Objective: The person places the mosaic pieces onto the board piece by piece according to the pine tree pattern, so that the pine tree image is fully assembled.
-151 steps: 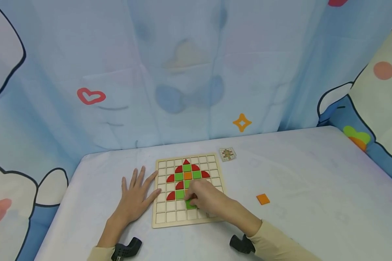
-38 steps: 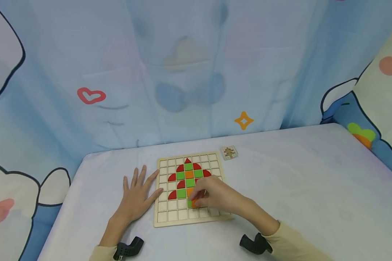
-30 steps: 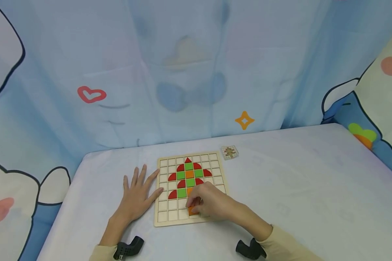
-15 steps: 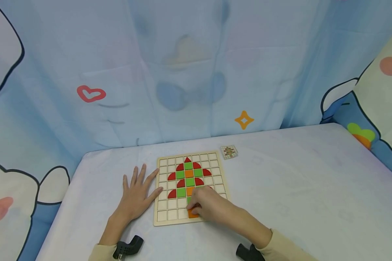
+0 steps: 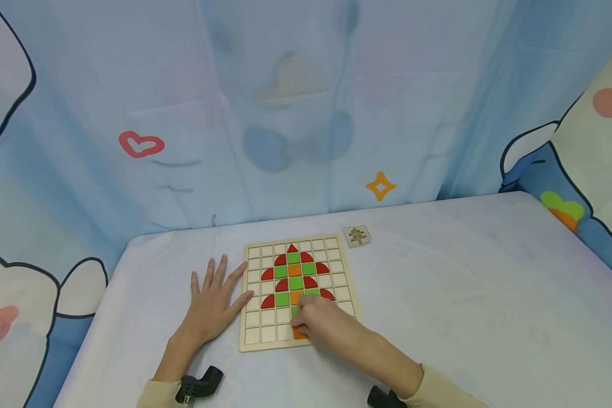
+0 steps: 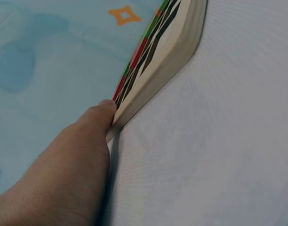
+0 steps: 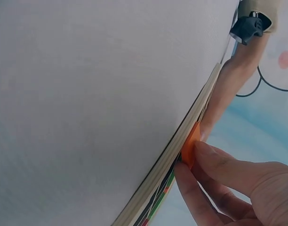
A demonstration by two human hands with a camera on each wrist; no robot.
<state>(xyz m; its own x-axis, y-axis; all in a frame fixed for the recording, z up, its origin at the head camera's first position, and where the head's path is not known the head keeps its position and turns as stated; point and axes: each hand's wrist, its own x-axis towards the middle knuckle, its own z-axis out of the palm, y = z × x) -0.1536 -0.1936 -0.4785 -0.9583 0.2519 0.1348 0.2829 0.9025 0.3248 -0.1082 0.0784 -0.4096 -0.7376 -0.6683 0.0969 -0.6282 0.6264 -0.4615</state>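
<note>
A wooden grid board (image 5: 260,335) lies flat on the table, bearing red quarter-round, green square and orange square pieces in a tree shape. With fingers spread, my left hand (image 5: 208,310) rests on the table, its thumb and index fingertip touching the board's left edge. My right hand (image 5: 331,326) reaches over the lower middle of the board. Its thumb and fingers pinch an orange square tile (image 5: 299,334) at the bottom row, below a green one; the right wrist view shows this orange tile (image 7: 191,143) slightly tilted at the board's surface. The hand partly hides nearby cells.
Beyond the board's upper right corner lies a small picture card (image 5: 357,236) with a tree pattern. A white cloth covers the table (image 5: 464,294), and a blue printed curtain (image 5: 296,113) hangs behind it. Both wrists wear black devices (image 5: 200,384).
The orange tile that lay on the table at right is no longer there. My right hand has brought an orange tile onto the board and down to its bottom row. The left hand stays put.
</note>
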